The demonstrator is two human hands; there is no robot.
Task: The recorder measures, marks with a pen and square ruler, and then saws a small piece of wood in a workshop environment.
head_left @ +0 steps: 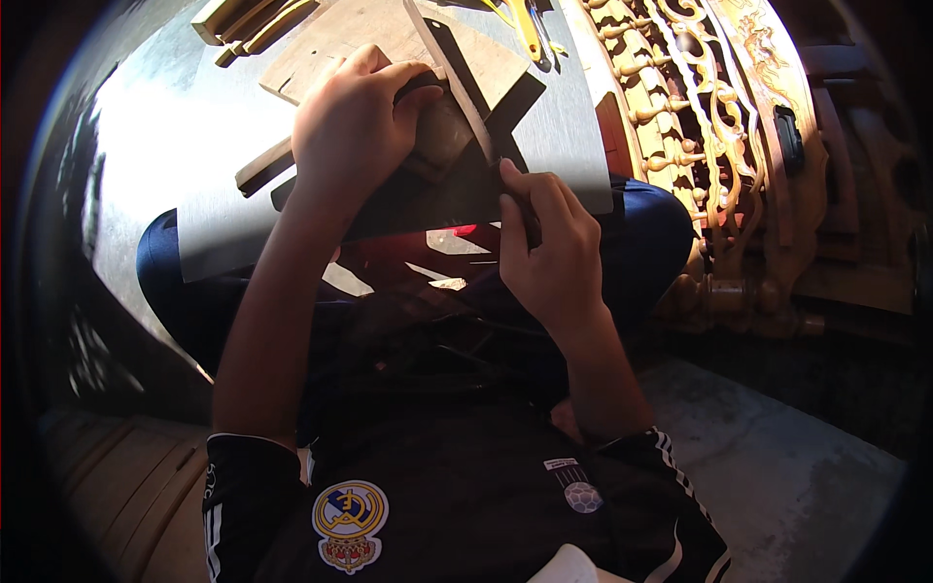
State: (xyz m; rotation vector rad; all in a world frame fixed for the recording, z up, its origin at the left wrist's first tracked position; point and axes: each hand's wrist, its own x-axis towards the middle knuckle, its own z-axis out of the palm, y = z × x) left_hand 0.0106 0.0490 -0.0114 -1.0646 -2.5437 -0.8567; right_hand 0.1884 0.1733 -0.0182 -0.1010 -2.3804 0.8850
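Note:
My right hand (pixel 554 238) is closed round the near end of a long narrow file-like tool (pixel 457 83), whose exact kind I cannot tell. Its strip slants away to the upper left, beside a small wooden piece (pixel 442 141). My left hand (pixel 360 121) grips that piece from the left, thumb and fingers bent over it, and presses it down on a flat wooden board (pixel 496 60). Where the strip meets the piece is in shadow. The board rests on a grey panel (pixel 228 228) lying across my knees.
Wooden offcuts (pixel 248 24) lie at the panel's far left, and a wooden bar (pixel 264 167) sticks out beside my left wrist. A yellow-handled tool (pixel 525 29) is at the far edge. Carved, turned woodwork (pixel 724 126) stands close on the right.

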